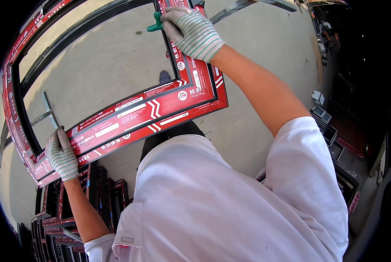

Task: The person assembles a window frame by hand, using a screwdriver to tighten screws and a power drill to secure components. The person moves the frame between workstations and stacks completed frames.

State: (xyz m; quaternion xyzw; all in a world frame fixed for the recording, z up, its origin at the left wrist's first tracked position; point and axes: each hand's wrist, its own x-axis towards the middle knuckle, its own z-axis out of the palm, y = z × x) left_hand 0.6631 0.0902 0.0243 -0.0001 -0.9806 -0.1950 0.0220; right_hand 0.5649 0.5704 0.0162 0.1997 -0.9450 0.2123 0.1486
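A workshop, where red-and-black frames (58, 229) were stacked, a green-handled tool (155, 24) was held, metal supports (50, 109) stood on grey floor (261, 41)

We see a red-and-black rectangular frame (134, 117) with white chevrons (153, 109), green-striped white knit gloves (199, 37) and a green T-handled tool (155, 26)

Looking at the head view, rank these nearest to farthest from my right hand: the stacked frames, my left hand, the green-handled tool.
From your right hand:
1. Green-handled tool, at its fingertips, leftward.
2. Left hand, on the red frame, lower left.
3. Stacked frames, farther down, past the left hand.
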